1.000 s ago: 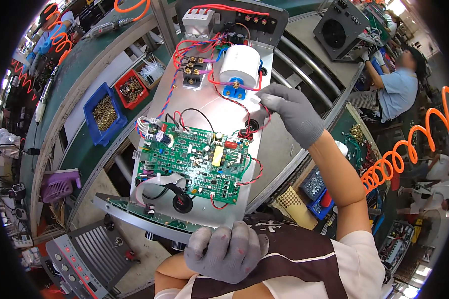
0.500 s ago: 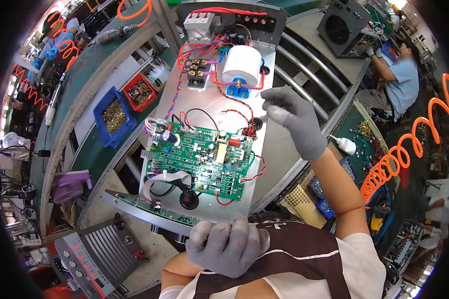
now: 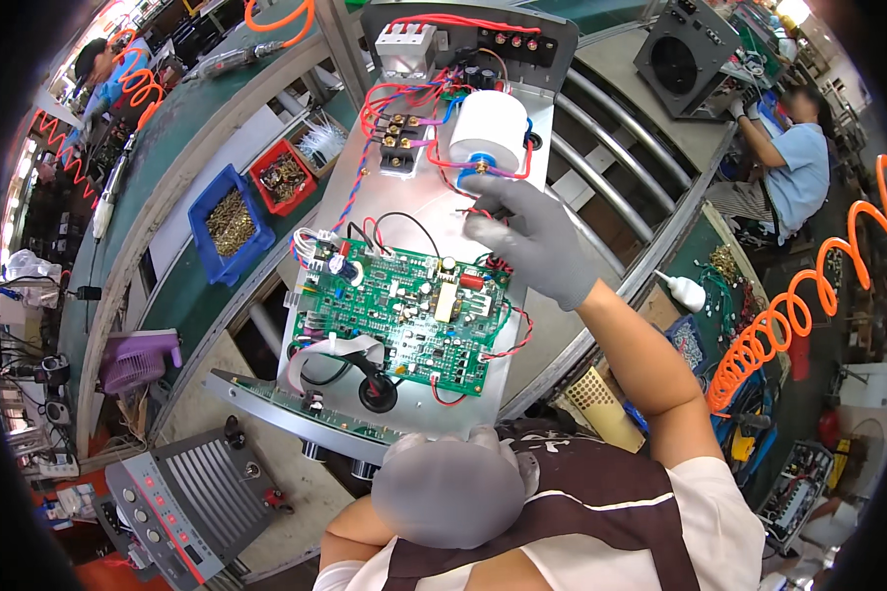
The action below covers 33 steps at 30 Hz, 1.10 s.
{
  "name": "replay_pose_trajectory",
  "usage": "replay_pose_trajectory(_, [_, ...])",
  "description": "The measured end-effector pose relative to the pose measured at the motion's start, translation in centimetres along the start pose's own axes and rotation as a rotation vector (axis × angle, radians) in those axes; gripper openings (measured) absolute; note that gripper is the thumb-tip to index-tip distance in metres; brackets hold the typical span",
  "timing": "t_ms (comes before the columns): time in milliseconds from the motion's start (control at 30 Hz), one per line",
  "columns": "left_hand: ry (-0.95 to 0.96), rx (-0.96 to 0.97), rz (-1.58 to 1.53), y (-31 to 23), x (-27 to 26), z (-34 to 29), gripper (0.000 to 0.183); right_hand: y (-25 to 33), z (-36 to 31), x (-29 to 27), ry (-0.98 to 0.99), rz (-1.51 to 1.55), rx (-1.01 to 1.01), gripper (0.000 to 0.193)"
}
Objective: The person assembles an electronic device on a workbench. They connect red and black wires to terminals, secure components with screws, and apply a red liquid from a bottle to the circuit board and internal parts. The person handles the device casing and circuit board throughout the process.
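Observation:
An opened metal chassis (image 3: pixel 419 401) lies before me with a green circuit board (image 3: pixel 384 320) in its near half. My right hand (image 3: pixel 537 241), in a grey glove, reaches over the chassis from the right. Its thumb and forefinger are bent but apart, beside the loose end of a twisted red-and-black wire (image 3: pixel 471 211). Just beyond those fingers stands a white cylinder (image 3: pixel 488 128) with a blue and brass terminal. My left hand (image 3: pixel 448 492), gloved too, is close to my apron, by the near front panel (image 3: pixel 296 419). Motion blur smears its fingers, so any grip is hidden.
A blue bin (image 3: pixel 229 227) and a red bin (image 3: pixel 284 180) of small brass-coloured parts stand left of the chassis. Metal rollers (image 3: pixel 601 158) run along its right. An orange coiled hose (image 3: pixel 788 320) hangs at right. A co-worker (image 3: pixel 793 163) sits at the far right.
My right hand has moved left and inward over the chassis, to the twisted wire near the white cylinder. My left hand stays near the front panel but has become blurred.

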<state>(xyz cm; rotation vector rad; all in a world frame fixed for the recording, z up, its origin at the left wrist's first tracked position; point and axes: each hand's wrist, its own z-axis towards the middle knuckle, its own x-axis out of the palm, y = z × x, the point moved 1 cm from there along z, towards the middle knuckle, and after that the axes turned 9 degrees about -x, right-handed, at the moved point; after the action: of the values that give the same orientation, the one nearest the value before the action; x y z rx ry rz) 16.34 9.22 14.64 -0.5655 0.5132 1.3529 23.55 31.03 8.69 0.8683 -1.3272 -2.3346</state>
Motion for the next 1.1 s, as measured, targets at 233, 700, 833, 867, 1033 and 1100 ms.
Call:
replay_pose_trajectory(233, [0.067,0.004,0.013,0.2,-0.3,-0.2,0.014,-5.7,-8.1,-0.9,-0.586,-0.067,-0.035,0.033])
replay_pose_trajectory(700, [0.035,0.099,0.026,0.9,-0.3,-0.1,0.016,-15.0,1.7,-2.5,-0.050,-0.652,0.013,0.021])
replay_pose_trajectory(833, [0.048,0.015,0.002,0.5,-1.0,0.2,0.024,-12.2,2.0,-2.2,-0.476,0.567,0.493,0.013])
replay_pose_trajectory(867, [0.031,0.011,0.018,0.3,-1.3,0.3,0.023,-11.7,1.8,-2.2,-0.439,0.488,0.469,0.017])
replay_pose_trajectory(1033, [0.067,-0.059,0.015,0.4,-3.5,-1.2,0.020,-8.9,-1.5,-1.0,-0.524,0.636,0.459,0.018])
replay_pose_trajectory(1100, [0.054,-0.104,0.038,0.2,-4.8,-2.4,0.021,-7.3,-4.3,-0.5,-0.555,0.672,0.472,0.017])
